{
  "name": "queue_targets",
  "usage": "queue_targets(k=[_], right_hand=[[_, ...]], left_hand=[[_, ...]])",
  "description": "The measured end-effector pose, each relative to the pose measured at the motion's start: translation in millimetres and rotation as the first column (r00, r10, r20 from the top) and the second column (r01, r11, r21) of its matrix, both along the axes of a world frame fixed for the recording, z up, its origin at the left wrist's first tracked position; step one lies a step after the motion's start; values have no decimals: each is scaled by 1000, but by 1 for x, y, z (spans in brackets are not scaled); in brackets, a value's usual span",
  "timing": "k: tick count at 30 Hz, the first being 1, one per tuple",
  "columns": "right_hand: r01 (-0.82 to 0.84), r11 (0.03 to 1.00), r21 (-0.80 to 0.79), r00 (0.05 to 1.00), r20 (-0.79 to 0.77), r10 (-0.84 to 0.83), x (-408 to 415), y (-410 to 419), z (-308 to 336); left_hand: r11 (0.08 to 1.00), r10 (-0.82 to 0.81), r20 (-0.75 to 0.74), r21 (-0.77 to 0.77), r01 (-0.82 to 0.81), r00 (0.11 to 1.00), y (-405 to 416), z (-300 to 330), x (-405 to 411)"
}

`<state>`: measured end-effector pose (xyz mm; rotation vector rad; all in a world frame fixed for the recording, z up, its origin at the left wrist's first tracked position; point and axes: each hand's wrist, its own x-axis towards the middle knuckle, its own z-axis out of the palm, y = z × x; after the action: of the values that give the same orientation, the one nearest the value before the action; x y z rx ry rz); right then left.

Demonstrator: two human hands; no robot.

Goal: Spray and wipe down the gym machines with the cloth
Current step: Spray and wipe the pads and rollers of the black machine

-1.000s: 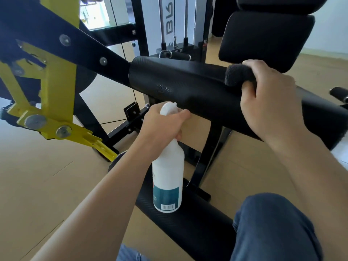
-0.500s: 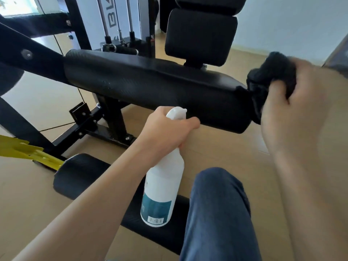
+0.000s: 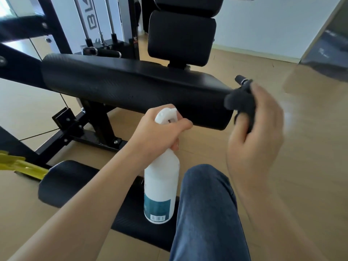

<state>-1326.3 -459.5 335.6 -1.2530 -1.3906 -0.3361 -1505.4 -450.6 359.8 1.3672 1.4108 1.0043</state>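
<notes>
Person's body, head view: two bare forearms, no sleeves in view on either arm. No watch, bands, rings or gloves on what shows. Left hand point(image 3: 160, 132) sharp: knuckles and thumb plainly outlined, one short plain fingernail visible low on the hand. Right hand point(image 3: 256, 132) and its forearm motion-blurred, edges soft, so fingernails unreadable. One leg point(image 3: 205, 213) in frame, bent at the knee, in blue denim jeans: mid-to-dark wash, lighter fade over the kneecap, soft creases down the thigh, faint seam line on the inner side. No shoes, torso or upper arms in frame.
</notes>
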Motion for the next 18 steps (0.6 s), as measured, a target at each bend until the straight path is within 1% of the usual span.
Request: queue_targets(k=[2, 4, 6, 9, 12, 14, 18], right_hand=[[-54, 995, -81, 983, 173, 67, -13, 12, -16], [-12, 990, -142, 923, 378, 66, -23, 23, -28], [49, 988, -150, 848, 529, 38, -25, 30, -35], [74, 983, -167, 779, 625, 48, -25, 34, -37], [73, 990, -122, 703, 710, 35, -31, 42, -34], [32, 996, -84, 647, 762, 43, -40, 50, -28], [-62, 996, -63, 521, 849, 87, -77, 77, -14]], left_hand=[[993, 116, 16, 12, -116, 993, 2, -2, -15], [974, 224, 17, 26, -224, 975, 3, -5, -35], [959, 277, -32, 62, -275, 960, 5, -9, -52], [939, 335, -124, 130, -320, 934, 6, -14, -68], [933, 350, -175, 154, -325, 920, 11, -18, -73], [922, 379, -169, 147, -357, 910, 14, -22, -79], [893, 450, -82, 51, -448, 889, 14, -33, -91]])
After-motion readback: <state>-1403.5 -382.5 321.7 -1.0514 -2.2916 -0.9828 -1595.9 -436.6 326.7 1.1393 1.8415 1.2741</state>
